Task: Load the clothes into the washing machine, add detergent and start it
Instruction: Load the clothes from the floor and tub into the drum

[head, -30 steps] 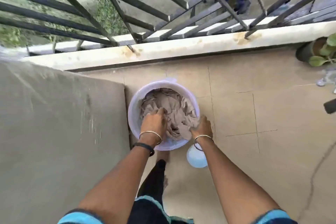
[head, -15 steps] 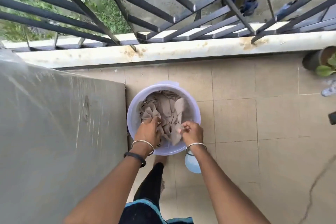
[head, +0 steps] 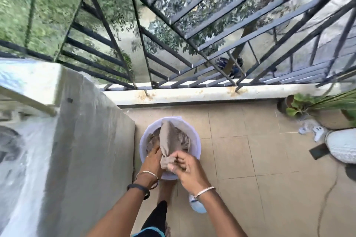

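Observation:
A pale lilac plastic bucket (head: 194,138) stands on the balcony floor beside the washing machine (head: 81,159), which fills the left side under a grey cover. Greyish-brown clothes lie in the bucket. One piece of this cloth (head: 169,140) is pulled up out of the pile. My left hand (head: 152,161) and my right hand (head: 185,167) both grip its near end, over the bucket's front rim. The machine's lid and controls are blurred at far left.
A small light-blue round container (head: 198,206) sits on the floor tiles behind my right wrist. Potted plants (head: 296,104), a white striped object (head: 342,145) and a dark flat item (head: 318,151) stand at the right. A black metal railing (head: 192,44) closes the far side.
Both hands moved from pressing into the clothes in the bucket to gripping one piece and drawing it upward. The camera has tilted up, showing more railing.

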